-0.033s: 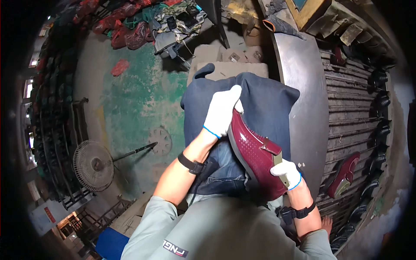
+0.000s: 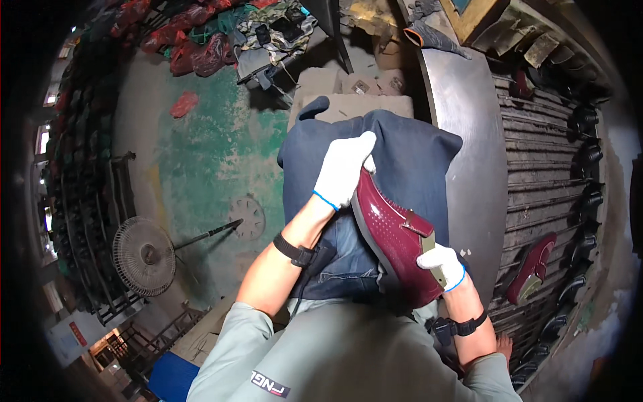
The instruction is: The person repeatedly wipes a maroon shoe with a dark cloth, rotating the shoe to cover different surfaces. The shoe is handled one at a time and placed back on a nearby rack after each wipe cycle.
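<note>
Green floor (image 2: 231, 144), burgundy shoe (image 2: 385, 231) in gloved hands (image 2: 341, 171) (image 2: 443, 264)

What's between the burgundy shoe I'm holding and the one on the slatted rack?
In the head view: your gloved right hand, then the grey panel, then some slats.

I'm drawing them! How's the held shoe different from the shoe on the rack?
The held shoe is between the left hand and right hand; the rack shoe lies on the rack. The held shoe's top end slants left, the rack shoe's slants right. Both are shiny dark red.
</note>
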Tool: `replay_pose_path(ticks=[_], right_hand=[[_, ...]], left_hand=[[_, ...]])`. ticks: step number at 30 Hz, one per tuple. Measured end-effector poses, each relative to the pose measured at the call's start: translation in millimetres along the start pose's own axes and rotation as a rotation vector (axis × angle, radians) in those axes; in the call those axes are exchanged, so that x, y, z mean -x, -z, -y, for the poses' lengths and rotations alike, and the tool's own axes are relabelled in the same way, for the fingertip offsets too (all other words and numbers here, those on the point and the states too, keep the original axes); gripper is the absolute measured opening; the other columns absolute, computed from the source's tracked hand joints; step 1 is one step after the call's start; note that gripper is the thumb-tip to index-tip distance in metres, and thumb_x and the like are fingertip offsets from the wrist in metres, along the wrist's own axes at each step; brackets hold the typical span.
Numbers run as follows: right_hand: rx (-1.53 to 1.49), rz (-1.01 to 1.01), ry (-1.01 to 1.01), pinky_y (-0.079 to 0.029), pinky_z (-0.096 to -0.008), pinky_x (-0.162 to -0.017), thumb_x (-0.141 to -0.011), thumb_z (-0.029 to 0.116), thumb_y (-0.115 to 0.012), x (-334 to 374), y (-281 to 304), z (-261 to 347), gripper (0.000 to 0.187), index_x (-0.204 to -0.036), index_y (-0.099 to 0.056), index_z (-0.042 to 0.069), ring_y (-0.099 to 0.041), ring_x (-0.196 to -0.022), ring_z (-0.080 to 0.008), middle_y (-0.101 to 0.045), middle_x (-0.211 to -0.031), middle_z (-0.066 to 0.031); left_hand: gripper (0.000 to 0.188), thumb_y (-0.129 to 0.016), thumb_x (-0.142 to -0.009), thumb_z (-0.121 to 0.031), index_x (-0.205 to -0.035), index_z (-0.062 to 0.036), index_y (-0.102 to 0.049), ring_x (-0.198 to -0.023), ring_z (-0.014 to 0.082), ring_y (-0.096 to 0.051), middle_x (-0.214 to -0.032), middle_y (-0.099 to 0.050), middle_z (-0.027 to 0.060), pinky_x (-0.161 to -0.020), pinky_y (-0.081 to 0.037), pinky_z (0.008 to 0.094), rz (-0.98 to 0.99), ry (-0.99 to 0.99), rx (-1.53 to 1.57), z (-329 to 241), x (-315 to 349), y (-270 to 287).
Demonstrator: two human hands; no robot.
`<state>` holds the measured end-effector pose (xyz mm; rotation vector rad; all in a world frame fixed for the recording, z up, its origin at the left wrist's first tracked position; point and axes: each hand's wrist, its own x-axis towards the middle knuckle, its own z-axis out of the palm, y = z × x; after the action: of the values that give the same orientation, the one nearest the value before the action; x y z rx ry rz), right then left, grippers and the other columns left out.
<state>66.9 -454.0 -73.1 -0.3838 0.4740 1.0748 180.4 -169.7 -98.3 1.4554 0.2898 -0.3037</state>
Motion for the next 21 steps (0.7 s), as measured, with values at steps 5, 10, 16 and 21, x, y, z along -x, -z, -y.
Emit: replay_pose_path(ticks=[5, 10, 16, 21], right_hand=[[-0.040, 0.044, -0.005, -0.058, -0.0551, -0.116, -0.089, 0.018, -0.073, -10.3, 20.0, 1.9, 0.082, -0.164, -0.048, -0.004, -0.070, -0.132, -0.0433, -0.064, -0.153, -0.0288], [-0.148, 0.021, 0.002, -0.058, -0.0663, -0.111, -0.093, 0.033, -0.067, -26.0, -2.8, 8.7, 0.084, -0.163, -0.044, -0.007, -0.071, -0.125, -0.0534, -0.065, -0.147, -0.0362], [-0.127, -0.101, 0.016, -0.064, -0.0568, -0.103, -0.098, 0.024, -0.066, -42.0, -11.9, 10.6, 0.062, -0.152, -0.057, -0.004, -0.077, -0.114, -0.0408, -0.075, -0.135, -0.0255], [0.154, -0.207, 0.112, -0.064, -0.0460, -0.104, -0.097, 0.018, -0.074, -34.6, -13.2, 13.1, 0.059, -0.152, -0.061, -0.002, -0.078, -0.112, -0.0277, -0.076, -0.134, -0.0158]], left_hand=[[0.037, -0.056, -0.117, -0.017, -0.150, -0.0009, -0.064, -0.139, 0.0224, -0.061, -0.153, -0.063, 0.0109, -0.124, -0.043, 0.0349, -0.078, -0.354, -0.037, 17.5, 12.5, -13.3], [0.063, -0.051, -0.103, 0.001, -0.166, 0.0011, -0.049, -0.169, 0.0372, -0.033, -0.179, -0.038, 0.0246, -0.137, -0.026, 0.0434, -0.261, -0.483, -0.314, 11.9, 77.2, -64.8], [0.051, -0.057, -0.112, -0.010, -0.162, 0.0012, -0.053, -0.163, 0.0394, -0.042, -0.175, -0.043, 0.0240, -0.135, -0.032, 0.0460, -0.359, -0.446, -0.246, 38.4, 56.1, -62.3], [0.061, -0.056, -0.116, -0.023, -0.171, -0.0001, -0.041, -0.162, 0.0319, -0.043, -0.175, -0.045, 0.0200, -0.135, -0.031, 0.0395, -0.253, -0.361, -0.397, 21.1, 65.0, -47.8]])
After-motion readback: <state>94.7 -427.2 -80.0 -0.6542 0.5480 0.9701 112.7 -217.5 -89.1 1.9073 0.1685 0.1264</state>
